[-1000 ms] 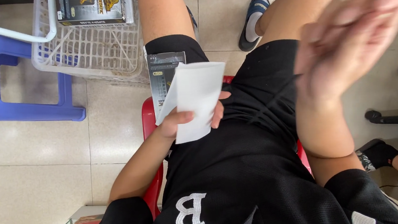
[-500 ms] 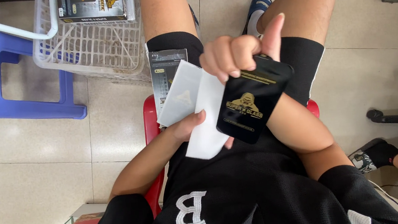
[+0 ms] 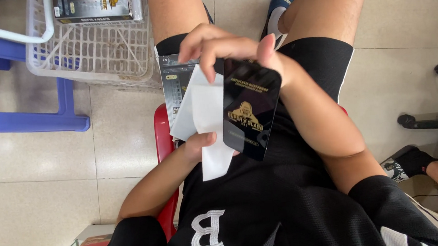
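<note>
Light: bright, even, soft; source not shown.
Shadows: faint on the floor (image 3: 49, 175), darker under the basket (image 3: 96, 49).
Glare: soft sheen on the black card (image 3: 251, 109) and on the tiles.
Focus: card and white sleeve (image 3: 207, 119) sharp; right hand (image 3: 223, 46) slightly soft.
Edges: mild wide-angle bend at the stool (image 3: 20, 87).

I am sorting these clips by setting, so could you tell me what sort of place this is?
Probably a small packing workshop: tiled floor, a white plastic basket of boxed goods, a blue plastic stool.
</note>
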